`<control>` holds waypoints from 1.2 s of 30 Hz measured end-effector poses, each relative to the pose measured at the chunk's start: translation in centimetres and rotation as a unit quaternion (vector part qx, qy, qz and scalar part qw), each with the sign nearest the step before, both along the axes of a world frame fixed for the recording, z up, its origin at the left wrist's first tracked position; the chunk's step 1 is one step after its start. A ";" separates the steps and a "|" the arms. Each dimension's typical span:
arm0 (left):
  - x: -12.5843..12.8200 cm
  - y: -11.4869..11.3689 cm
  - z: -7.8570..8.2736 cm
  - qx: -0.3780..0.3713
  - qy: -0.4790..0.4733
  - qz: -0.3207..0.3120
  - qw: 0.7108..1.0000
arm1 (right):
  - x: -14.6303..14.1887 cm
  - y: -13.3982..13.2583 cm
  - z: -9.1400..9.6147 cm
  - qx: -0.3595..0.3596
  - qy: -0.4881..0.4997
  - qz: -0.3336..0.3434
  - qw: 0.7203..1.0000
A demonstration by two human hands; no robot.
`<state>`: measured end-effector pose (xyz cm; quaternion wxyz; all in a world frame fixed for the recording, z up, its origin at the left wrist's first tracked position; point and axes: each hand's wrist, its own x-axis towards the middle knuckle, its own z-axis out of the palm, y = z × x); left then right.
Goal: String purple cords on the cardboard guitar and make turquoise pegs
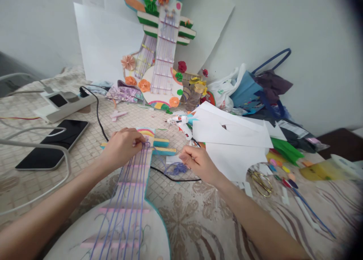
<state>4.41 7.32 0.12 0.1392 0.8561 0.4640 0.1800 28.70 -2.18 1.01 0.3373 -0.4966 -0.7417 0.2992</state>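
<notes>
A handmade cardboard guitar (pixel 155 229) lies on the table, its neck pointing away from me. Purple yarn strings (pixel 132 192) run along it over pink cross strips. At the top of the neck, my left hand (pixel 124 146) pinches the yarn near the rainbow-painted head (pixel 146 132). Just right of the head, my right hand (pixel 200 162) is closed, thumb against fingers, seemingly on a thin end of the same yarn. A loose purple yarn bundle (pixel 180 169) lies beside its fingertips. Blue-and-yellow pegs (pixel 164 151) stick out from the head.
A white glue gun (pixel 181 123) lies beyond the hands, near white paper sheets (pixel 232 131). Scissors (pixel 261 184) are at right. A phone (pixel 53 144) and power strip (pixel 65 105) with cables occupy the left. Another decorated guitar (pixel 164 59) leans against the wall.
</notes>
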 end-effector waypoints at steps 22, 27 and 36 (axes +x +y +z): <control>0.0 0.1 -0.1 0.007 -0.004 -0.001 1.000 | -0.5 -0.3 0.3 -0.178 0.126 0.083 0.972; -0.1 0.2 -0.3 0.009 -0.006 -0.002 1.000 | -0.3 -0.2 -0.1 -0.168 0.120 0.023 0.978; -0.1 0.2 -0.3 0.009 -0.009 0.000 1.000 | -0.3 0.5 -0.5 -0.213 0.233 0.060 0.947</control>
